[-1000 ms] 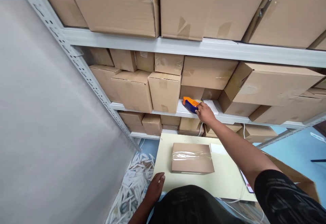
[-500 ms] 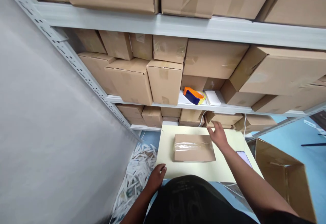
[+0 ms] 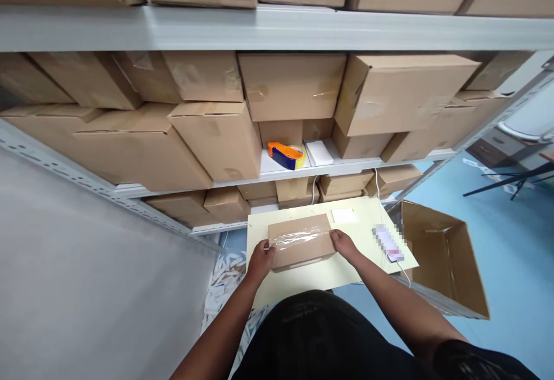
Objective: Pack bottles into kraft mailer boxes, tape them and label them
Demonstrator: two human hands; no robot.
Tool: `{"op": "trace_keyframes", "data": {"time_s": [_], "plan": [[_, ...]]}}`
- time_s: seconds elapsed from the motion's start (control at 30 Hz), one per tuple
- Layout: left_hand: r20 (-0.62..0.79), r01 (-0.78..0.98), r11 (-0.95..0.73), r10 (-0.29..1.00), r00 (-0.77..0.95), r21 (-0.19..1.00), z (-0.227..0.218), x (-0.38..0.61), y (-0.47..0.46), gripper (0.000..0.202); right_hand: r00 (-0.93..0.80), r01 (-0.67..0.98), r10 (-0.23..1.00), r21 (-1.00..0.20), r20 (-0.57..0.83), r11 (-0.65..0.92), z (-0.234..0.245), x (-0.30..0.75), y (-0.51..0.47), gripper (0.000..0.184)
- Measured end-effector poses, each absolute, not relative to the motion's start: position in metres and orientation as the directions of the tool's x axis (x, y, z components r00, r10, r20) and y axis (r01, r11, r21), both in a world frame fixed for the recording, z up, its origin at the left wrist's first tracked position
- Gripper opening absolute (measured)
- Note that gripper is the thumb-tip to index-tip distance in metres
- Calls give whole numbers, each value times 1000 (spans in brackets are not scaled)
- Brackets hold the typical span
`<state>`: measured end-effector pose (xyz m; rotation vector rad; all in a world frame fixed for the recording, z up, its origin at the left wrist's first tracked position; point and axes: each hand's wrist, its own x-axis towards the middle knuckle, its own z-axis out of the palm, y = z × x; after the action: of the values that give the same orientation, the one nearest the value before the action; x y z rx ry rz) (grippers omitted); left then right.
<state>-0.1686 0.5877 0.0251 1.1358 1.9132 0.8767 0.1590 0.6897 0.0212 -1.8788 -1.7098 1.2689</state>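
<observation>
A brown cardboard box (image 3: pixel 303 246) with shiny clear tape along its top is at the small pale yellow table (image 3: pixel 311 279), turned at a slight angle. My left hand (image 3: pixel 261 260) grips its left end, fingers curled at the edge. At the right end, my right hand (image 3: pixel 343 243) holds the box by its upper corner. Behind the box on the tabletop is a small white card or paper (image 3: pixel 344 215). A phone (image 3: pixel 388 243), partly blurred out, lies to the right of my right hand with a white cable by it.
Shelves full of cardboard boxes (image 3: pixel 294 86) rise beyond the table. An orange and blue tape dispenser (image 3: pixel 285 155) and a white stack (image 3: pixel 319 153) sit on the middle shelf. A large open carton (image 3: pixel 445 253) stands right; paper strips (image 3: pixel 225 279) litter the floor left.
Both hands have moved onto the box and taken hold of its ends. The box is now slightly rotated. A white card shows behind it where my right hand was. The view has shifted right.
</observation>
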Motion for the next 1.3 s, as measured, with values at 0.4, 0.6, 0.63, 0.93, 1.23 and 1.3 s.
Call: {"op": "trace_keyframes", "data": {"time_s": [0.4,0.6,0.63,0.93,1.23,1.3], "plan": [[20,653,285,909,-417,701,36,-157,588,35,-157,554,897,-789,-413,-266,20,167,687,47],[153,817,-379,925,348,435,100,-89,655,23,-167,332,866,-854,-471,-400,-4,198,678,60],[88,798,-453,884,459,398,105,-69,674,24,-167,334,858,-847,-485,-413,-11,207,676,59],[-519,747,-656,604,605,108,31,85,844,25,-188,463,781,-755,-596,-465,-47,285,661,39],[-585,757,-646,578,568,96,-33,114,889,33,-176,448,776,-751,-605,-484,-36,332,666,30],[-579,763,-635,581,573,118,-38,113,892,29,-165,455,775,-745,-609,-488,-38,338,671,29]]}}
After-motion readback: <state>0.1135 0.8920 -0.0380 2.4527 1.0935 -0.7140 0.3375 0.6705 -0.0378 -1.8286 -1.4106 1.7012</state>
